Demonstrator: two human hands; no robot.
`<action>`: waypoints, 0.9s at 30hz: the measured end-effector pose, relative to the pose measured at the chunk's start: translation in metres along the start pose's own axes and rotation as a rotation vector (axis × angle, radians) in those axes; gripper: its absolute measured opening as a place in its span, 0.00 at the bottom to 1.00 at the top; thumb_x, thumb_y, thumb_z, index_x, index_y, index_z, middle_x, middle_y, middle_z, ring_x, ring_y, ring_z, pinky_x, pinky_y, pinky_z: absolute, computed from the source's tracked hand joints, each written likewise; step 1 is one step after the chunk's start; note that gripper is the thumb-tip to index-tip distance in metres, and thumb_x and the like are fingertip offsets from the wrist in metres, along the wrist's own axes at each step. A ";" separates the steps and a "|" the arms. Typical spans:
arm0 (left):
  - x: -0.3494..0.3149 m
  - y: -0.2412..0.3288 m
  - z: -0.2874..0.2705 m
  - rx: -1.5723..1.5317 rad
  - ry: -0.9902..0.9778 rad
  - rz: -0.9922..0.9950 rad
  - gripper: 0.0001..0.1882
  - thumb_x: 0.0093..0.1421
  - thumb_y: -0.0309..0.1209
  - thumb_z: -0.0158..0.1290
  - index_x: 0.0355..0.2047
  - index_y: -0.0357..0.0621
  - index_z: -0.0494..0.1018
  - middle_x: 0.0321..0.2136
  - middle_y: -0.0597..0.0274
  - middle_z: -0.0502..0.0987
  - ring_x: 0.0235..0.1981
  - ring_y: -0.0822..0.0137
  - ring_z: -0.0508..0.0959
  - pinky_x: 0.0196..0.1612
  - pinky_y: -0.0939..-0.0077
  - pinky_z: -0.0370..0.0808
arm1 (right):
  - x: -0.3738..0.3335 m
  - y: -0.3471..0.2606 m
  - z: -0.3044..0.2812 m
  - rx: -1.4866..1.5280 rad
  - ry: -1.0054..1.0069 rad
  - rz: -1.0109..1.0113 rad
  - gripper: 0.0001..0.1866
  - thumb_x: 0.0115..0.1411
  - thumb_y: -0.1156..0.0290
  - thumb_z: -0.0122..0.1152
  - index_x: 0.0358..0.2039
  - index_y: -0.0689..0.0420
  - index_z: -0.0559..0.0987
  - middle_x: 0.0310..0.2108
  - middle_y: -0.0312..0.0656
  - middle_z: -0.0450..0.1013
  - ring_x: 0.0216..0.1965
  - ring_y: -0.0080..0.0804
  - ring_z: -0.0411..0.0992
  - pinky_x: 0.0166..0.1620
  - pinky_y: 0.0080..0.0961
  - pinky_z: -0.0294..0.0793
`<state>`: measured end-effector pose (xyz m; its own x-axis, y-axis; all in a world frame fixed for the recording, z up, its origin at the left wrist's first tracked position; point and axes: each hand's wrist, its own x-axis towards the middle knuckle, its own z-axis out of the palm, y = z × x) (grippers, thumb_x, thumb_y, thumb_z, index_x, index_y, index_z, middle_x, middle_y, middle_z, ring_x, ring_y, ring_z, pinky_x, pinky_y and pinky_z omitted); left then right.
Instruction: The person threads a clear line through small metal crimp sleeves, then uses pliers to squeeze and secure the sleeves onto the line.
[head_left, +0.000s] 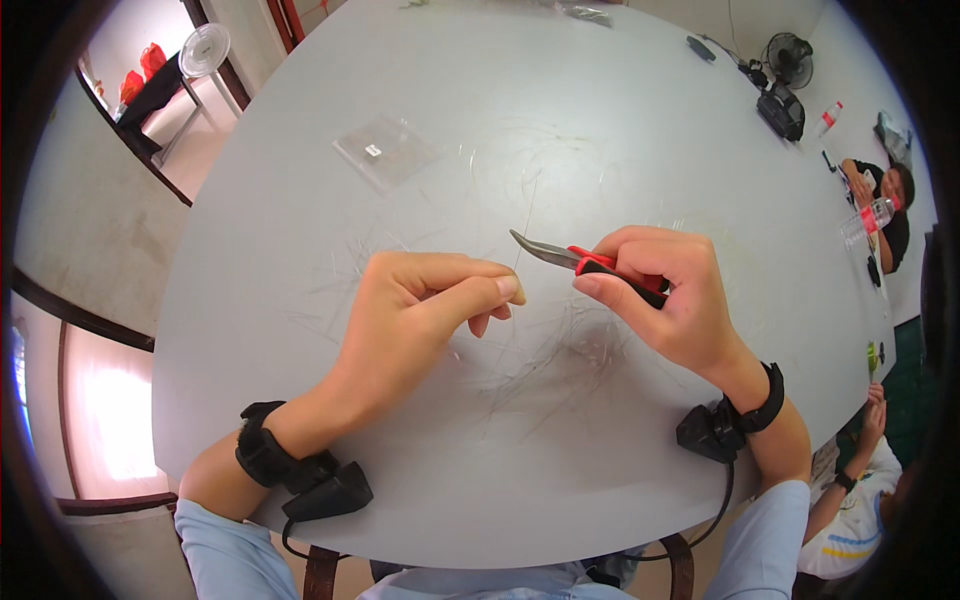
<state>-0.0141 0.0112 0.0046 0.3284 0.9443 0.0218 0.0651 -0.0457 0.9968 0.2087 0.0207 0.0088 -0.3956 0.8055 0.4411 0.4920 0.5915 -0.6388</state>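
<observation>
Between thumb and forefinger, my left hand [425, 300] pinches a thin, pale, wire-like strand [530, 205] that stands up from the fingertips. My right hand [680, 290] is wrapped round the red and black handles of a pair of bent-nose pliers [548, 252]. Their curved grey jaws point left and cross the strand just above my left fingertips; I cannot tell whether they grip it. Below and between both hands, a loose scatter of thin clear strands [570, 365] lies on the grey table [450, 500]. More strands lie to the left of my left hand.
A flat clear plastic bag [385, 152] lies beyond my left hand. Toward the far right are a black fan [789, 60], a black bag-like object [780, 112] and plastic bottles [868, 219]. Two people sit along the right side. Black straps with cabled boxes [330, 488] ring my wrists.
</observation>
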 end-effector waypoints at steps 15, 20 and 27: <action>-0.005 0.000 0.005 -0.019 -0.056 -0.070 0.10 0.53 0.26 0.50 0.22 0.32 0.76 0.21 0.60 0.76 0.21 0.76 0.68 0.28 0.82 0.65 | 0.004 0.023 -0.003 0.044 0.190 0.238 0.17 0.55 0.70 0.61 0.13 0.64 0.70 0.10 0.31 0.53 0.15 0.16 0.48 0.18 0.21 0.45; -0.011 0.013 0.008 0.026 -0.080 -0.016 0.07 0.54 0.24 0.52 0.25 0.34 0.77 0.23 0.61 0.77 0.23 0.76 0.71 0.29 0.82 0.66 | 0.010 0.031 -0.003 0.099 0.146 0.315 0.21 0.56 0.67 0.61 0.11 0.62 0.65 0.11 0.27 0.50 0.16 0.15 0.46 0.19 0.21 0.42; -0.022 -0.006 0.018 -0.002 -0.242 0.139 0.05 0.55 0.26 0.55 0.28 0.37 0.78 0.22 0.62 0.77 0.22 0.75 0.72 0.26 0.80 0.67 | 0.051 -0.002 0.038 0.073 -0.111 0.175 0.19 0.52 0.67 0.63 0.13 0.65 0.69 0.10 0.38 0.56 0.15 0.23 0.50 0.19 0.25 0.51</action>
<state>-0.0044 -0.0155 -0.0036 0.5494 0.8239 0.1393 0.0023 -0.1683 0.9857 0.1578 0.0590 0.0088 -0.3937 0.8845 0.2502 0.5048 0.4355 -0.7453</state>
